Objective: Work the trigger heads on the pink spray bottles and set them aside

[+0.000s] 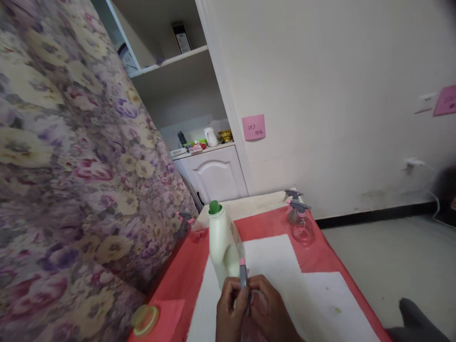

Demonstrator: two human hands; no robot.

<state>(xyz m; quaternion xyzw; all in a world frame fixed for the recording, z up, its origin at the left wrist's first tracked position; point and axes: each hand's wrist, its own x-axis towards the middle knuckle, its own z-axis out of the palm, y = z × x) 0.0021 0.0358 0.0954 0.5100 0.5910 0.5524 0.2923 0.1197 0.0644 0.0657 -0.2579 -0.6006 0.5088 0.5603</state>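
Note:
Both my hands are closed around the grey trigger head of a spray bottle [243,275], its pink nozzle tip pointing away from me. My left hand [231,311] pinches it from the left with thumb and fingers. My right hand [270,311] grips it from the right, lower part hidden by my fingers. Just beyond my left hand a large pale green jug [221,242] stands upright, a green piece [214,206] in its uncapped mouth.
One clear spray bottle [197,232] stands at the table's left; two more, the nearer a clear spray bottle [302,230], stand at the right. A yellowish round lid or dish [145,319] lies front left. White sheets [324,294] cover part of the red tablecloth [263,218]. A flowered curtain [89,166] borders the left.

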